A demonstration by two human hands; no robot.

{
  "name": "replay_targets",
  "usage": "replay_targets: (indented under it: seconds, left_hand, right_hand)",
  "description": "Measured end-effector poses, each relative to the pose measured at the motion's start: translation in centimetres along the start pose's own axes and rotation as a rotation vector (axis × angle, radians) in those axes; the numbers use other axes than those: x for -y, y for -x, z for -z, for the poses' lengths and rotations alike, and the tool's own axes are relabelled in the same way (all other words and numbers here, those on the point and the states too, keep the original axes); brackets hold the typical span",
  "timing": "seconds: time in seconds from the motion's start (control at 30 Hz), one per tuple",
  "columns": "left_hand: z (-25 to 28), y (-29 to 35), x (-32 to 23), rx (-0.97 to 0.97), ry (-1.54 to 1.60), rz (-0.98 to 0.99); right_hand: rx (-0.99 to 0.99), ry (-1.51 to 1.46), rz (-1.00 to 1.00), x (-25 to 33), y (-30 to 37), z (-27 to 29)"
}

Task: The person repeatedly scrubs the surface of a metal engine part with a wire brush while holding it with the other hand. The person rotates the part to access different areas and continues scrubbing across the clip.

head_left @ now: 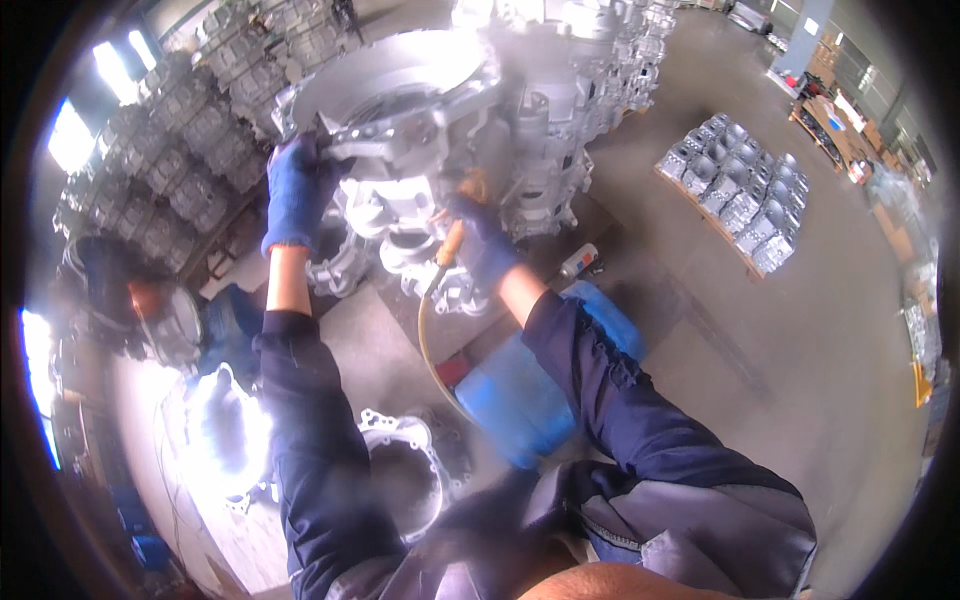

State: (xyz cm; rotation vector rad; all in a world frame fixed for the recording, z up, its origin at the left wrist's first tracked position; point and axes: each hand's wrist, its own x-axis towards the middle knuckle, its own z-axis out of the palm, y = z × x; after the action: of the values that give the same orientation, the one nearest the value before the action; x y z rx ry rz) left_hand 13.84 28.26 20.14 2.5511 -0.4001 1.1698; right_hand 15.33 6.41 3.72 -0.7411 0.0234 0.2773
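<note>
A large silver cast-metal housing (pixel 385 205) with a wide round opening stands in front of me, at the top of a stack of similar castings. My left hand (pixel 295 195), in a blue knitted glove, is closed around the left edge of its rim. At the housing's right side, my right hand (pixel 485 240), also gloved in blue, grips an orange-yellow hand tool (pixel 452 243). From the tool a thin yellowish hose (pixel 424 340) curves down toward the floor. The tool's working end is blurred against the casting, so its exact kind cannot be made out.
More castings rise in stacks at the left (pixel 170 150) and just behind right (pixel 560 130). Low rows of castings sit on a pallet (pixel 750 262) farther right. Below my right arm lie a blue container (pixel 520 400) and a small white bottle (pixel 578 260). A ring-shaped casting (pixel 435 470) is near my left forearm.
</note>
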Motion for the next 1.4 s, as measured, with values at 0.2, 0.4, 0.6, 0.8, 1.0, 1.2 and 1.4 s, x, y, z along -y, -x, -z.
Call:
replay_targets:
  seconds: [0.2,0.4,0.6,0.8,1.0,1.2,1.4]
  left_hand:
    - [-0.5,0.2,-1.6,0.042,-0.021,0.026]
    - [0.6,0.0,0.6,0.012,0.057,-0.145]
    - [0.9,0.2,1.6,0.017,0.157,-0.179]
    - [0.9,0.8,4.3,0.038,0.26,-0.219]
    - [0.0,-0.2,7.0,0.04,-0.033,-0.197]
    - [0.2,0.4,2.6,0.023,-0.419,0.207]
    - [-0.3,5.0,0.0,-0.52,-0.116,0.329]
  right_hand:
    - [0.047,-0.029,0.152,0.2,0.8,-0.5]
    - [0.115,0.311,0.37,1.9,4.9,1.2]
    - [-0.053,0.468,0.24,4.7,13.9,7.0]
    - [-0.102,0.581,0.273,7.6,24.5,13.7]
    - [-0.268,0.67,0.272,7.7,29.4,15.5]
    - [-0.238,0.741,0.21,6.9,30.9,13.7]
    - [-0.15,0.879,0.172,5.8,33.2,15.0]
